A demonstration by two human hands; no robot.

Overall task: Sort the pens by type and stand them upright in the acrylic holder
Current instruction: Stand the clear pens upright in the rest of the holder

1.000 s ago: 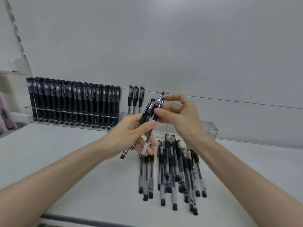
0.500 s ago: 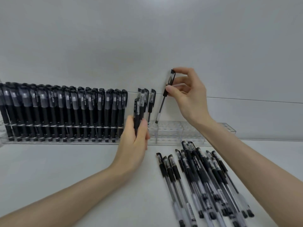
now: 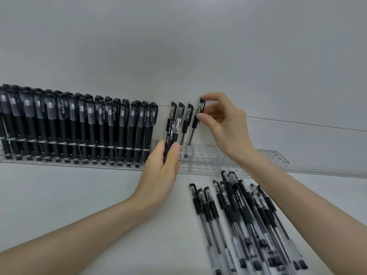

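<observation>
A long clear acrylic holder (image 3: 206,159) runs along the back wall. Its left part is packed with several upright black pens (image 3: 79,128). Just right of them stand three clear-barrelled gel pens (image 3: 185,124). My right hand (image 3: 222,124) pinches another gel pen (image 3: 195,124) by its cap, upright, its tip down in the holder beside those three. My left hand (image 3: 160,175) grips a small bundle of gel pens (image 3: 171,137) upright in front of the holder. A pile of loose gel pens (image 3: 246,219) lies on the table at the lower right.
The white tabletop (image 3: 79,195) spreads out in front of the holder, and a plain white wall (image 3: 178,46) rises behind it. The holder's right-hand cells (image 3: 264,161) hold nothing.
My right hand took one gel pen from the bundle, carried it up and right, then lowered its tip into the holder. My left hand moved its bundle up against the holder's front.
</observation>
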